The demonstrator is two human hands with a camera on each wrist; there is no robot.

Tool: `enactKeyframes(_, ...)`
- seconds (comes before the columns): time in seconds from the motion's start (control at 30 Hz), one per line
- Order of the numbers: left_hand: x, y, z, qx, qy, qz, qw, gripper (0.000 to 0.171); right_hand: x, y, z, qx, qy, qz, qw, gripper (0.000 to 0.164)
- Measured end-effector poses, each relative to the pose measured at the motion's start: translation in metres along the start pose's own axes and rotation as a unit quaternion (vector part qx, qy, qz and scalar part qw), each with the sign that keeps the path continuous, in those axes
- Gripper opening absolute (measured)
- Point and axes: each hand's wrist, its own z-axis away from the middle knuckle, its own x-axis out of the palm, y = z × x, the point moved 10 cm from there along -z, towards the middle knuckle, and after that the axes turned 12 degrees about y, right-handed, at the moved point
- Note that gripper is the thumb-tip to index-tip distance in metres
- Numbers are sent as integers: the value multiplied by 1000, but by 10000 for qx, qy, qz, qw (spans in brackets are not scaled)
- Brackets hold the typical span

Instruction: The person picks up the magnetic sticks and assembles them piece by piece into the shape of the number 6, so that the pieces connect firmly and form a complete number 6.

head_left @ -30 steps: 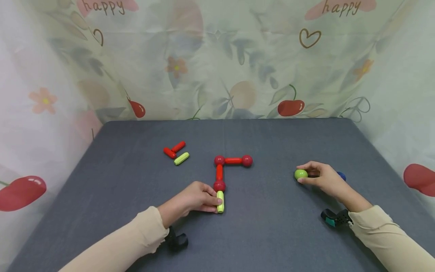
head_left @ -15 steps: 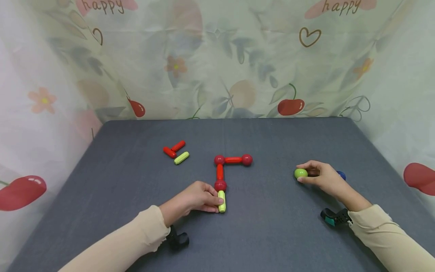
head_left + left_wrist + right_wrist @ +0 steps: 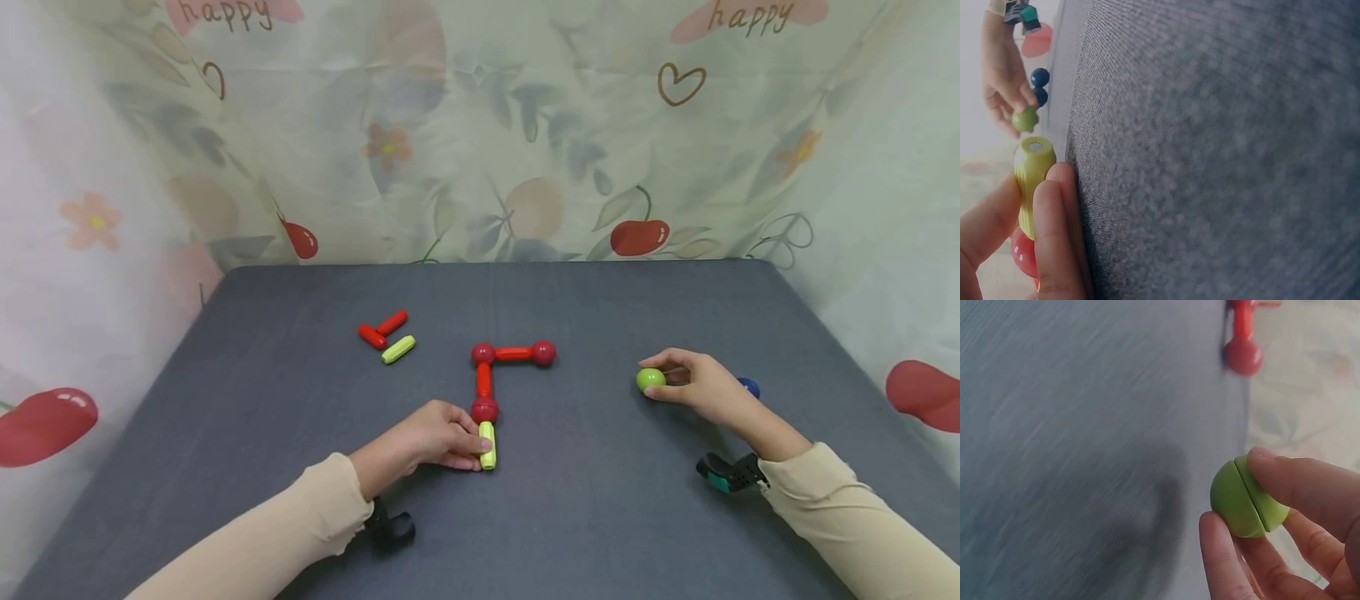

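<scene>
My left hand (image 3: 442, 435) pinches a yellow-green rod (image 3: 487, 447) between thumb and fingers. In the left wrist view a small silvery disc shows in the rod's free end. Its other end meets a red ball (image 3: 484, 409), the lower end of an L-shaped chain. From there a red rod (image 3: 483, 381) runs up to a corner red ball (image 3: 483, 354), and another red rod (image 3: 513, 353) leads right to a third red ball (image 3: 543, 352). At the right, my right hand (image 3: 701, 386) pinches a green ball (image 3: 1249, 499) with a seam around it.
Two loose red rods (image 3: 392, 322) and a yellow-green rod (image 3: 398, 349) lie at the back left of the grey table (image 3: 300, 325). Blue balls (image 3: 1040, 78) sit beyond my right hand, partly hidden in the head view. A patterned curtain (image 3: 480, 133) borders the table.
My right hand has shifted slightly left with the green ball, away from the blue balls. My left hand and the rod it pinches have barely moved.
</scene>
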Motion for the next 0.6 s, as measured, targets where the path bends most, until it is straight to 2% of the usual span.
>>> enactKeyframes(0.33, -1, 0, 1, -16, -36, 45, 10000, 22, 24, -62, 6, -358, -265, -345, 9984, 41)
enactKeyframes(0.6, -1, 0, 2, -32, -28, 38, 10000, 22, 59, -104, 21, -559, -489, -1184, 9902, 39)
